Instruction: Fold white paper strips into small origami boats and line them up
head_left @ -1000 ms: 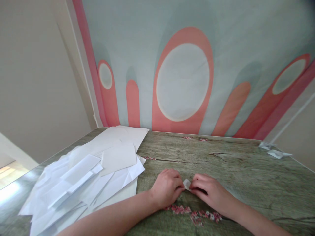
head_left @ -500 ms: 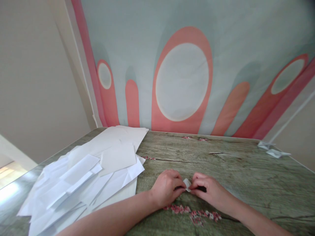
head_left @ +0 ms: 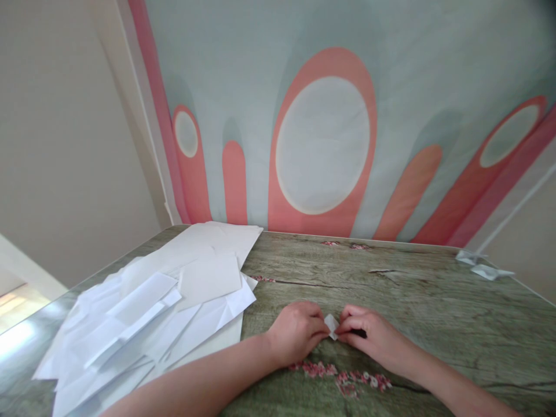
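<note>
A small folded piece of white paper (head_left: 331,326) is held between my two hands, just above the wood-patterned tabletop. My left hand (head_left: 299,331) pinches its left side with thumb and fingers closed. On the opposite side, my right hand (head_left: 369,331) grips the paper's right edge between thumb and fingertips. The fingers hide both ends, so only a small diamond-shaped part of the paper shows.
A spread pile of white paper sheets (head_left: 147,330) covers the left of the table (head_left: 417,313). Two small folded white papers (head_left: 490,272) lie near the far right edge. Behind the table hangs a green-grey backdrop (head_left: 256,75) with coral shapes.
Both hands stay nearly in place. The small paper between them shows a slightly larger, flatter diamond than before, and the fingers have shifted a little.
</note>
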A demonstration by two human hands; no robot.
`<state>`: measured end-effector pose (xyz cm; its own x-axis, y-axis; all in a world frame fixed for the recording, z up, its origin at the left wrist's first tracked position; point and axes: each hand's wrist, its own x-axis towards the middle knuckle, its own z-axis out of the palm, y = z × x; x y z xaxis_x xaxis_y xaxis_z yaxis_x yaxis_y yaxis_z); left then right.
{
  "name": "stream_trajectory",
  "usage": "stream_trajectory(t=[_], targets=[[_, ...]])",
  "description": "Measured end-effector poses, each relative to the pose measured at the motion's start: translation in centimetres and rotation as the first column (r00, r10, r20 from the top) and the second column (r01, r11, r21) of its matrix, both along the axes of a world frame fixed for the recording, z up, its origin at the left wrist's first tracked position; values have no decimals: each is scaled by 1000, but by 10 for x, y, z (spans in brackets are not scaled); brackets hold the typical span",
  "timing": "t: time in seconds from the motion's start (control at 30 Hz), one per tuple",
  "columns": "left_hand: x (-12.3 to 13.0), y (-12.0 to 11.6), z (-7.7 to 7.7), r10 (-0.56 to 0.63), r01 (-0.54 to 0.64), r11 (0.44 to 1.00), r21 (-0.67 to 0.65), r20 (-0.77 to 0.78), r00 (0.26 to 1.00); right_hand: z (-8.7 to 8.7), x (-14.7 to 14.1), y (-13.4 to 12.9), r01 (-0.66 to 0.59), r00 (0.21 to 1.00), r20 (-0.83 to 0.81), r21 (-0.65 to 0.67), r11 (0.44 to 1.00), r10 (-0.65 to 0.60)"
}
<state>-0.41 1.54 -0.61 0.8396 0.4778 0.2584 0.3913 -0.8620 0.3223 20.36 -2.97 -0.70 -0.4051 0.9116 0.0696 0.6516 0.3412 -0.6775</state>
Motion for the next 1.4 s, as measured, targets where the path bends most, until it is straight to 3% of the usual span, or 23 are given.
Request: stream_trajectory(t=[0.27,0.43,0.63,1.03,1.4], targets=[[4,3,-2,148,-124,972,-202,110,983,-2,1,3,67,997,-37,-25,997,-68],[7,8,-5,241,-208,943,-258,102,965,-6,-2,4,149,989,6,-2,989,-149],[9,7,-5,284,-262,940,-218,75,956,-9,-5,5,196,978,75,13,981,-196],[6,10,-2,230,-224,962,-154,25,973,-12,-5,5,205,966,148,60,977,-212],[9,10,1,288,-291,951,-107,-41,957,-13,-8,9,260,938,218,68,963,-268]])
